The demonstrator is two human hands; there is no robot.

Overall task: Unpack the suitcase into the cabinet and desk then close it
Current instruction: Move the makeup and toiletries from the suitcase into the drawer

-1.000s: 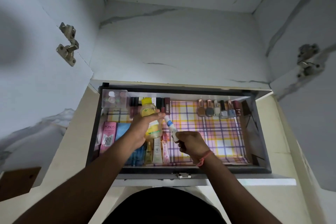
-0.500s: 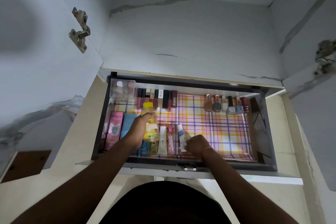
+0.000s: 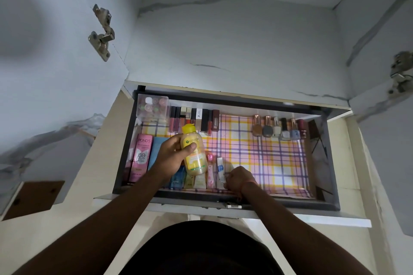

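An open drawer (image 3: 333,163) lined with plaid paper sits inside the cabinet. My left hand (image 3: 173,155) grips a yellow Garnier bottle (image 3: 194,152) above the drawer's left half. My right hand (image 3: 238,178) is curled at the drawer's front edge, its fingers on the lower end of a small white tube with a blue label (image 3: 220,171) that lies flat in the row of tubes. A pink Pond's BB cream box (image 3: 142,156) lies at the far left.
Lipsticks (image 3: 194,118) line the drawer's back left beside a clear box (image 3: 153,105). Nail polish bottles (image 3: 277,128) stand at the back right. Door hinges (image 3: 101,33) hang on the cabinet's left wall, another hinge (image 3: 401,73) on the right.
My right hand has lowered the white tube from a tilted, raised position to lie flat in the row of tubes. My left hand has kept the yellow bottle in its grip.
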